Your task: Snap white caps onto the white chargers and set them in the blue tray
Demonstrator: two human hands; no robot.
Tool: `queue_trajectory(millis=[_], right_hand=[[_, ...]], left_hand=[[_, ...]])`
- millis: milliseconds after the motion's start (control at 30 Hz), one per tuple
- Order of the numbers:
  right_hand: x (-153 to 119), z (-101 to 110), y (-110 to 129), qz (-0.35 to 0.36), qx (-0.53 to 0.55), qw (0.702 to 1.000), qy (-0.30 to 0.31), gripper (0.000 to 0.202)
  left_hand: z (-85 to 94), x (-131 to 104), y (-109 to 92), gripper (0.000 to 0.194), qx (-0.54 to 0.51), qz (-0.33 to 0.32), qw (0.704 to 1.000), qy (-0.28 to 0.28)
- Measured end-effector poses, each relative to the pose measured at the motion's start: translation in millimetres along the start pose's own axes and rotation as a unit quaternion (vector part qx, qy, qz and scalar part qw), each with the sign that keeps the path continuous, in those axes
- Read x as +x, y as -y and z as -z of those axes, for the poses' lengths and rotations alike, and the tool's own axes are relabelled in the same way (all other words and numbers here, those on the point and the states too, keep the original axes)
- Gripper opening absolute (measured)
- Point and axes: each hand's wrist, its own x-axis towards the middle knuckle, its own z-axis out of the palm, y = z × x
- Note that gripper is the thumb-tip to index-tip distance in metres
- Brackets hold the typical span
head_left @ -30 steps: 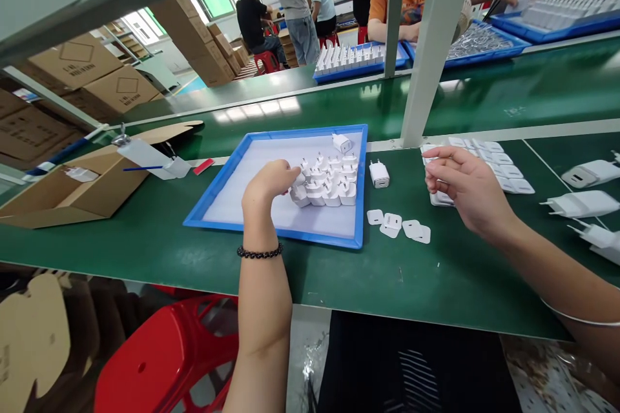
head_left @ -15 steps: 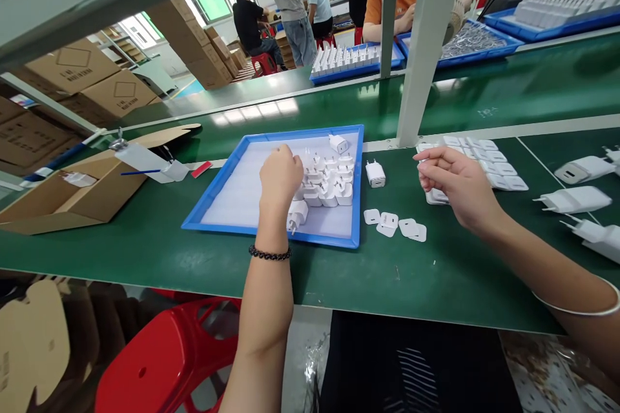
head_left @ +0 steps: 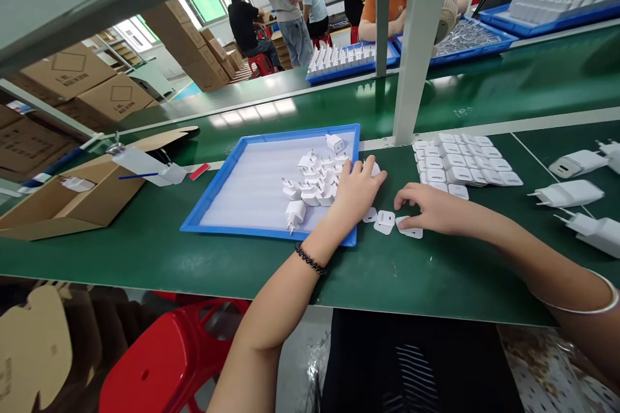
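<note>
The left hand (head_left: pixel 357 190) is laid over the right rim of the blue tray (head_left: pixel 217 188), its fingers loosely curled over a white charger plug (head_left: pixel 374 169) standing on the green bench (head_left: pixel 436 271) just beside the tray; whether the plug is gripped cannot be told. The right hand (head_left: pixel 431 206) is placed flat, fingers spread, with the fingertips pressed on one of the white film pieces (head_left: pixel 386 222) lying between both hands. A heap of charger plugs (head_left: pixel 314 184) is held in the tray. Rows of white adapters (head_left: pixel 465 161) are set behind the right hand.
</note>
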Motion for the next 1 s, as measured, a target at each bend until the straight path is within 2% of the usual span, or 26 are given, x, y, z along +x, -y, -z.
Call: queue_trajectory(millis=[167, 333, 367, 433, 533, 600, 667, 733, 800, 867, 1000], right_hand=[[-5, 2, 6, -0.006, -0.044, 0.998, 0.036, 0.02], [-6, 4, 16, -0.032, 0.023, 0.997, 0.061, 0.016], [-5, 5, 16, -0.041, 0.056, 0.997, 0.044, 0.017], [-3, 9, 16, -0.055, 0.145, 0.987, -0.032, 0.02], [-1, 16, 16, -0.063, 0.311, 0.937, -0.146, 0.025], [-1, 22, 18, -0.065, 0.397, 0.899, -0.174, 0.027], [-3, 26, 21, -0.075, 0.455, 0.865, -0.197, 0.031], [-5, 30, 22, -0.079, 0.482, 0.846, -0.216, 0.04], [-6, 32, 23, -0.078, 0.495, 0.839, -0.212, 0.05], [-6, 32, 24, -0.078, 0.5, 0.84, -0.193, 0.055], [-6, 31, 25, -0.079, 0.546, 0.813, -0.186, 0.042]], left_hand=[[3.3, 4, -1, 0.04, -0.011, 0.005, 1.0, 0.015], [3.2, 3, 0, 0.036, -0.025, 0.006, 1.0, 0.018], [2.5, 2, 0, 0.036, -0.03, 0.006, 0.999, 0.015], [0.8, 1, 2, 0.035, -0.048, 0.012, 0.999, 0.0], [-0.6, -2, 4, 0.027, -0.147, 0.018, 0.988, -0.041], [0.1, -2, 5, 0.025, -0.287, 0.012, 0.955, -0.07], [2.0, -2, 4, 0.028, -0.445, 0.014, 0.891, -0.093], [4.1, -1, 4, 0.03, -0.562, 0.024, 0.819, -0.114], [6.0, 0, 4, 0.033, -0.627, 0.034, 0.768, -0.127], [7.4, 0, 5, 0.035, -0.66, 0.039, 0.738, -0.131], [10.0, -1, 6, 0.041, -0.731, 0.026, 0.671, -0.117]])
